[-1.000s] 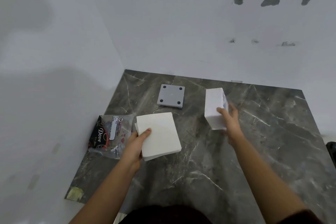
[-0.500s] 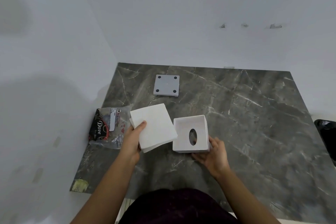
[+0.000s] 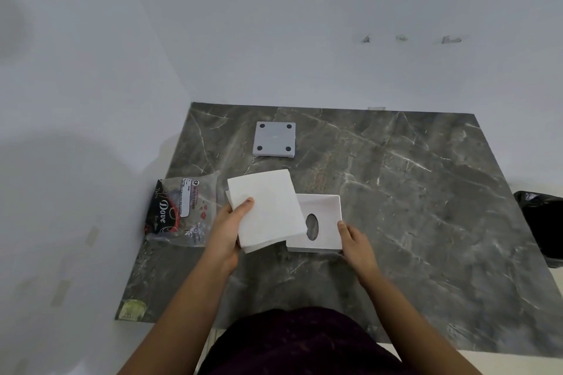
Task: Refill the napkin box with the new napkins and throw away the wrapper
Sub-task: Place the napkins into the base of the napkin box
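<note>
Left hand (image 3: 227,230) now slides its gripped square white paper napkin stack (image 3: 266,209) over the white plastic box (image 3: 323,224) (oval-slotted); right hand (image 3: 355,245) still clasps its edge.

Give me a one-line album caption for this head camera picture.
Left hand holds a napkin stack over the upturned white napkin box, steadied by the right hand; empty wrapper alongside.

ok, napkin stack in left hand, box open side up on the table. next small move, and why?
Probably slide the napkin stack rightward and lower it into the box: the left hand holds it overlapping the box's left edge, and the right hand steadies the box.
</note>
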